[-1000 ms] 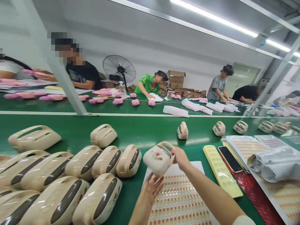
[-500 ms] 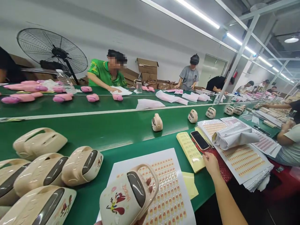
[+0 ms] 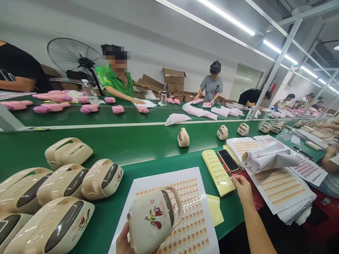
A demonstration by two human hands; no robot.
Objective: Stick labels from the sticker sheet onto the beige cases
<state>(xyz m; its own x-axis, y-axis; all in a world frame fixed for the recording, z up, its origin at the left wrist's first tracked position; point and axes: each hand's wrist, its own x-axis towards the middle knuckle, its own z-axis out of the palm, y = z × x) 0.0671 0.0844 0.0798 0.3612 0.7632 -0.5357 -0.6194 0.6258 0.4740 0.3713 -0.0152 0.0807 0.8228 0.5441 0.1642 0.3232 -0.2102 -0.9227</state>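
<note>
My left hand (image 3: 124,240), at the bottom of the view, holds a cream plastic case (image 3: 150,220) with a handle, a dark window and a colourful printed figure. The case is tilted above a white sheet of small orange stickers (image 3: 194,211). My right hand (image 3: 241,186) has its thumb and fingers pinched together at the right end of a yellow sticker sheet (image 3: 218,173); what lies between the fingertips is too small to make out. A phone (image 3: 228,160) lies just beyond that hand.
Several cream cases (image 3: 63,225) crowd the left side. More cases (image 3: 183,137) stand on the green belt (image 3: 137,141). Stacked sticker sheets (image 3: 286,187) lie at right. Across the belt, people work among pink parts (image 3: 51,107); another person's arm (image 3: 329,155) is far right.
The view has swung left. My left hand has turned the held case so its printed face shows more squarely, and its fingers now show. My right hand remains beside the yellow sheet, pinched.
</note>
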